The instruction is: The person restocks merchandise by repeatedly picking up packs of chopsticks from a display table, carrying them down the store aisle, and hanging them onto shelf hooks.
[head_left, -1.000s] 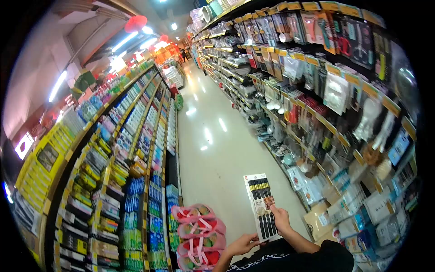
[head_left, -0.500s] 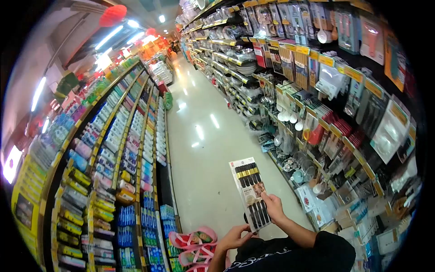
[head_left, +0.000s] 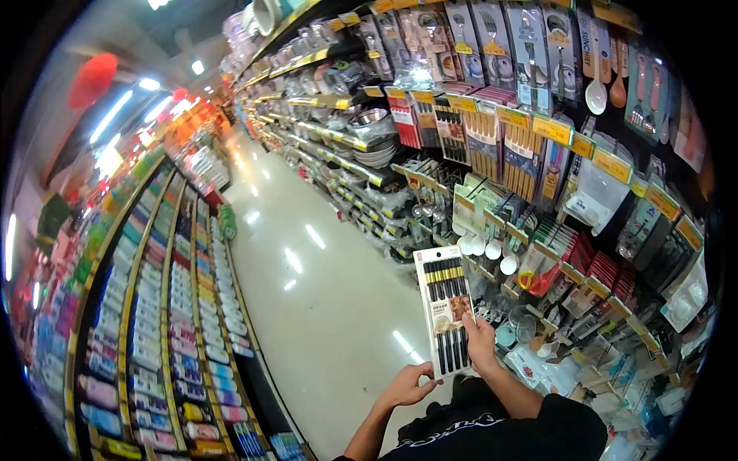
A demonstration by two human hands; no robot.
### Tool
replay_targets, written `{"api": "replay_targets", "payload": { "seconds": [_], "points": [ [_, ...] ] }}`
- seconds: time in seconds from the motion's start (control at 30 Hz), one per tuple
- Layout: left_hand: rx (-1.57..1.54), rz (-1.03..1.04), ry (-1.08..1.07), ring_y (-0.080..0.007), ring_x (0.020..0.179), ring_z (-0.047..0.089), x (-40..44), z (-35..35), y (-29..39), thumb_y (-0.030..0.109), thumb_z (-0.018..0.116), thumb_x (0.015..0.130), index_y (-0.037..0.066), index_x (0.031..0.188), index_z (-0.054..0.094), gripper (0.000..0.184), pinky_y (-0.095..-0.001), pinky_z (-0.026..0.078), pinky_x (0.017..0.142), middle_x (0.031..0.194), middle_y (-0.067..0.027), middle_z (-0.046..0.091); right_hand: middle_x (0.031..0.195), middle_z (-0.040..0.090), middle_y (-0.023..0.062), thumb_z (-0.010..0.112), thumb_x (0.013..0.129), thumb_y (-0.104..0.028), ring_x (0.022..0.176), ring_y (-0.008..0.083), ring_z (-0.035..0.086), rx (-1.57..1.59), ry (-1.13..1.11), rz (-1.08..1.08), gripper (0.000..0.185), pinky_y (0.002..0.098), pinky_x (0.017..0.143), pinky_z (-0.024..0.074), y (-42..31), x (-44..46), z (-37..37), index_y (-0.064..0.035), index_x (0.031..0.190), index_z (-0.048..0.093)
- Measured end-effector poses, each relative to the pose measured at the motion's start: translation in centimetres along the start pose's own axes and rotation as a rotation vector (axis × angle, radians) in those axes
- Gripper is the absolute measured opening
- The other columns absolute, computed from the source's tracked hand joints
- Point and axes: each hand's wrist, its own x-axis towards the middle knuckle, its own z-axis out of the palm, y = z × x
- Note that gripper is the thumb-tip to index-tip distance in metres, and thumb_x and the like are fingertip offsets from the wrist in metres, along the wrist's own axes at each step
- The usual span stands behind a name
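A flat white package of black chopsticks with gold bands point(head_left: 443, 296) is held upright, slightly tilted, in front of my body. My right hand point(head_left: 480, 342) grips its right edge, with the thumb on the front. At the package's lower left corner is my left hand point(head_left: 411, 384), its fingers closed on the edge there. Similar packs of chopsticks point(head_left: 451, 132) hang on the rack at the right, beside packs of lighter wooden ones point(head_left: 483, 144).
Shelves of bottles and tubes point(head_left: 146, 307) line the left side. At the right, a tall rack holds spoons point(head_left: 596, 96), bowls point(head_left: 375, 154) and hanging utensils. A shiny pale floor point(head_left: 307, 284) runs between them. Red lanterns point(head_left: 92, 81) hang at the upper left.
The view has turned right toward the utensil rack. The package and both hands have risen slightly toward the rack since a second ago. The pink slippers at the lower left have left the view.
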Motion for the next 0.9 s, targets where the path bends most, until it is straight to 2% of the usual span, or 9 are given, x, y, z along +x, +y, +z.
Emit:
{"api": "replay_targets", "payload": {
  "seconds": [0.1, 0.27, 0.37, 0.4, 0.57, 0.67, 0.83, 0.87, 0.9],
  "points": [
    [-0.059, 0.012, -0.056, -0.0260, 0.081, 0.066, 5.9, -3.8, -3.0, 0.010, 0.059, 0.082, 0.002, 0.095, 0.063, 0.017, -0.0349, 0.049, 0.076, 0.086, -0.0124, 0.069, 0.066, 0.048, -0.0043, 0.062, 0.094, -0.030, 0.060, 0.0050, 0.040, 0.054, 0.060, -0.005, 0.032, 0.0253, 0.052, 0.0330, 0.0, 6.1, 1.5, -0.0023, 0.078, 0.057],
    [-0.050, 0.062, -0.048, -0.0227, 0.084, 0.066, 16.8, -9.3, -6.6, 0.007, 0.057, 0.083, 0.000, 0.098, 0.063, 0.017, -0.0348, 0.050, 0.078, 0.088, -0.0108, 0.070, 0.084, 0.064, 0.0016, 0.058, 0.096, -0.023, 0.072, 0.0054, 0.056, 0.123, 0.025, -0.072, 0.024, 0.0225, 0.066, 0.0451, -1.7, 17.5, 2.7, 0.0010, 0.098, 0.061],
    [0.030, 0.077, -0.076, -0.0219, 0.084, 0.066, 24.2, -13.7, -7.3, 0.008, 0.057, 0.087, 0.001, 0.098, 0.063, 0.015, -0.0342, 0.050, 0.078, 0.089, -0.0101, 0.070, 0.086, 0.063, 0.0011, 0.058, 0.096, -0.023, 0.074, 0.0049, 0.054, 0.107, 0.104, -0.173, 0.024, 0.0223, 0.066, 0.0446, -4.7, 23.1, 4.3, 0.0006, 0.101, 0.060],
    [0.051, 0.070, -0.087, -0.0218, 0.084, 0.066, 26.1, -15.3, -7.9, 0.009, 0.057, 0.088, 0.001, 0.098, 0.064, 0.014, -0.0338, 0.050, 0.078, 0.089, -0.0098, 0.070, 0.086, 0.062, 0.0008, 0.058, 0.096, -0.023, 0.075, 0.0048, 0.053, 0.018, 0.144, -0.248, 0.024, 0.0221, 0.067, 0.0445, -5.7, 24.9, 5.2, 0.0005, 0.102, 0.060],
    [0.098, 0.074, -0.114, -0.0207, 0.082, 0.065, 34.4, -19.6, -10.8, 0.011, 0.057, 0.092, 0.002, 0.098, 0.065, 0.014, -0.0337, 0.050, 0.075, 0.089, -0.0084, 0.069, 0.086, 0.063, 0.0004, 0.063, 0.093, -0.021, 0.076, 0.0053, 0.053, 0.141, 0.210, -0.319, 0.024, 0.0229, 0.067, 0.0443, -8.7, 31.1, 7.4, 0.0011, 0.102, 0.061],
    [0.044, 0.090, -0.123, -0.0222, 0.084, 0.066, 38.8, -21.6, -11.9, 0.008, 0.059, 0.091, 0.000, 0.098, 0.064, 0.012, -0.0336, 0.050, 0.076, 0.090, -0.0118, 0.069, 0.087, 0.064, 0.0013, 0.065, 0.091, -0.017, 0.075, 0.0051, 0.054, 0.134, 0.267, -0.393, 0.023, 0.0221, 0.066, 0.0447, -9.7, 34.1, 8.5, 0.0024, 0.102, 0.060],
    [0.040, 0.105, -0.189, -0.0215, 0.086, 0.067, 43.9, -24.4, -13.6, 0.008, 0.059, 0.091, -0.001, 0.096, 0.061, 0.010, -0.0321, 0.050, 0.074, 0.089, -0.0124, 0.070, 0.085, 0.066, 0.0033, 0.066, 0.090, -0.015, 0.073, 0.0053, 0.055, 0.052, 0.380, -0.513, 0.022, 0.0218, 0.065, 0.0451, -8.4, 37.2, 9.9, 0.0038, 0.101, 0.061],
    [0.000, 0.177, -0.161, -0.0245, 0.074, 0.066, 44.9, -24.8, -13.8, 0.007, 0.058, 0.090, 0.000, 0.090, 0.058, 0.008, -0.0340, 0.050, 0.067, 0.080, -0.0126, 0.067, 0.084, 0.066, 0.0037, 0.067, 0.090, -0.015, 0.073, 0.0053, 0.055, 0.023, 0.404, -0.535, 0.022, 0.0219, 0.064, 0.0452, -8.6, 37.6, 10.3, 0.0040, 0.100, 0.061],
    [0.007, 0.180, -0.172, -0.0245, 0.074, 0.066, 46.0, -25.3, -14.0, 0.007, 0.059, 0.090, -0.001, 0.090, 0.058, 0.008, -0.0337, 0.050, 0.067, 0.080, -0.0130, 0.067, 0.083, 0.066, 0.0033, 0.067, 0.090, -0.014, 0.071, 0.0054, 0.055, -0.002, 0.430, -0.556, 0.022, 0.0219, 0.063, 0.0450, -8.8, 38.0, 10.7, 0.0041, 0.100, 0.062]
  ]
}}
